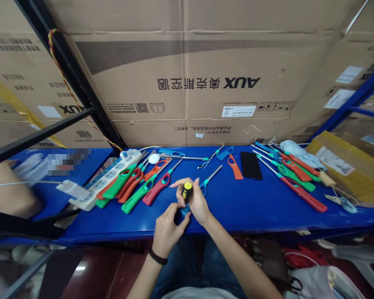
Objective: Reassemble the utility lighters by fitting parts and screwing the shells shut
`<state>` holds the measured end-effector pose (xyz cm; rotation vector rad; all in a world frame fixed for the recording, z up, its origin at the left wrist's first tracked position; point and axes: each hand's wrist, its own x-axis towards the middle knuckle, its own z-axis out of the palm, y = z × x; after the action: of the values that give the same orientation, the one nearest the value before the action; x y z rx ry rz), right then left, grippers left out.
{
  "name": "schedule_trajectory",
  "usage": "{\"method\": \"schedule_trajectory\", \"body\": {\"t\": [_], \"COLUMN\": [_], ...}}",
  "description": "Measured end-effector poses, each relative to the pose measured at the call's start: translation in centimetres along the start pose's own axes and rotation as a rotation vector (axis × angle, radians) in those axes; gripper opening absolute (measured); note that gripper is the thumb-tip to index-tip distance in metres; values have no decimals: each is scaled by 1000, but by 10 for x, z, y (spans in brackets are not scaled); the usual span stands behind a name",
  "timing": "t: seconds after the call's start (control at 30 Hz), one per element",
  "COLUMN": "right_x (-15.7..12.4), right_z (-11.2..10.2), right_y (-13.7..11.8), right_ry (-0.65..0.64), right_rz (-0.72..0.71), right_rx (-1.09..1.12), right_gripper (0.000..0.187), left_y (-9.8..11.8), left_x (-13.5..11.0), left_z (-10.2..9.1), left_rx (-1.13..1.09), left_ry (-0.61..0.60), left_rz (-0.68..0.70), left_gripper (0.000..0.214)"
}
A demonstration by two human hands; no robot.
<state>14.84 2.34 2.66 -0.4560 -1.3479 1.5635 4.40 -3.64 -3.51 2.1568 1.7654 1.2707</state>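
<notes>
My right hand (198, 205) is closed around a screwdriver (187, 191) with a black and yellow handle, held upright. Its tip is hidden below my fingers. Under it lies a blue long-nosed lighter (206, 181), its metal nozzle pointing away to the right. My left hand (168, 228), with a black band at the wrist, pinches the near end of the lighter's blue handle against the table. Left of my hands lie several green, red and orange lighters (157, 189), partly on a white power strip (96, 189).
More lighters (299, 189) lie on the right of the blue table (246, 207), near an open carton (336, 162). Beyond my hands are an orange handle piece (234, 167), a black phone (251, 165) and a white round object (153, 158). Large cardboard boxes (187, 54) stand behind.
</notes>
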Motion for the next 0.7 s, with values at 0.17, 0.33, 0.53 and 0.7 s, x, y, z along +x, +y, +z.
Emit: {"method": "schedule_trajectory", "body": {"t": [0.17, 0.33, 0.53, 0.7], "right_x": [-5, -6, -18, -21], "right_z": [-3, -10, -13, -12], "right_y": [-17, -10, 25, 28], "right_ry": [-8, 54, 148, 78], "right_rz": [-40, -182, -51, 1], "right_rx": [-82, -312, -397, -352], "right_gripper": [46, 29, 26, 23], "left_y": [0, 2, -3, -4], "left_x": [0, 1, -1, -1], "left_z": [0, -2, 1, 1], "left_rx": [-11, 16, 55, 52], "left_ry": [-13, -16, 34, 26], "left_rz": [-20, -19, 39, 23], "left_gripper": [14, 17, 24, 23]}}
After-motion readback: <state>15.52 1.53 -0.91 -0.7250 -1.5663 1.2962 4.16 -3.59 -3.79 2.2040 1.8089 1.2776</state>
